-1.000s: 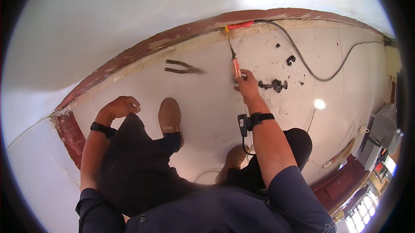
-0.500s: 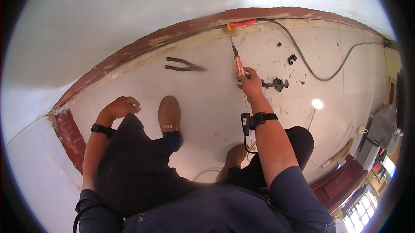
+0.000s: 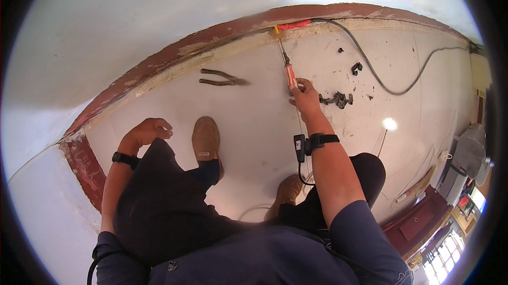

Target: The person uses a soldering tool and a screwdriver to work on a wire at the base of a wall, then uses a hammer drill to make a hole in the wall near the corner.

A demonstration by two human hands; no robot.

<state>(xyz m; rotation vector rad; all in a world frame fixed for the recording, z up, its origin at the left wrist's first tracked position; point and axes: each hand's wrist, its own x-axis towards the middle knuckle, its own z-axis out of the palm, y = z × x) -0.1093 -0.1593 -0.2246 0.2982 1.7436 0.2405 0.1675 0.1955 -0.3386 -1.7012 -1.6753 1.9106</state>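
Note:
My right hand (image 3: 306, 97) is closed round the red and pale handle of a screwdriver (image 3: 290, 76). Its thin shaft points away from me, with the tip close to a small yellow piece (image 3: 276, 30) at the wall's foot; contact there is too small to tell. Beside that piece, a red-wrapped length (image 3: 293, 25) of a dark cable (image 3: 365, 63) lies along the skirting. My left hand (image 3: 149, 130) hangs by my left knee, fingers loosely bent with nothing visible in them. Dark-handled pliers (image 3: 225, 77) lie spread on the floor left of the screwdriver.
Black scraps (image 3: 338, 100) lie just right of my right hand, and another black scrap (image 3: 356, 69) lies beyond them. A dark red skirting (image 3: 211, 42) runs along the wall. My brown shoes stand on the pale floor. At the right is a dark red drawer front (image 3: 415, 220).
The whole view has shifted very slightly. My right hand keeps its hold on the screwdriver, and my left hand stays by the knee.

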